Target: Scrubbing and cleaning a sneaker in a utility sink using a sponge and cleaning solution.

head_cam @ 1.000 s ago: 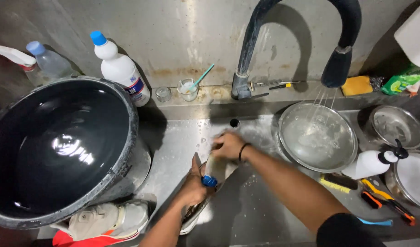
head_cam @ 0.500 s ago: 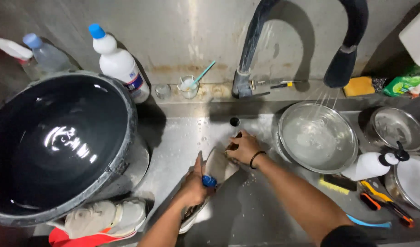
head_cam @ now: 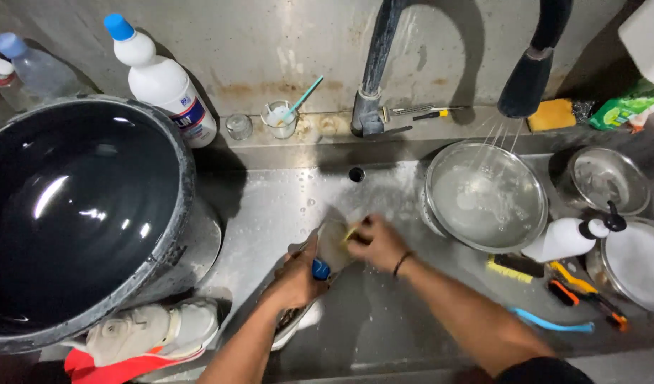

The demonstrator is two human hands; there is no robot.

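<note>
The left hand (head_cam: 296, 274) has its grip curled shut around a shoe (head_cam: 325, 250), pale and soapy, with a blue patch by the thumb; it lies low in the middle of the steel sink (head_cam: 270, 206). The right hand (head_cam: 378, 243) pinches a small yellow scrubber (head_cam: 351, 232), fingers pressed together, rubbing it against the shoe's upper end.

On the back ledge to the left stands a white bottle (head_cam: 167, 85) with a blue cap and a blue-and-red label. Left of it is a clear bottle (head_cam: 37, 70), also blue-capped. A green packet (head_cam: 621, 107) lies at the far right of the ledge, beside a yellow sponge (head_cam: 552, 114). A white pump bottle (head_cam: 565, 238) lies on its side just right of the steel bowl (head_cam: 486, 195).
</note>
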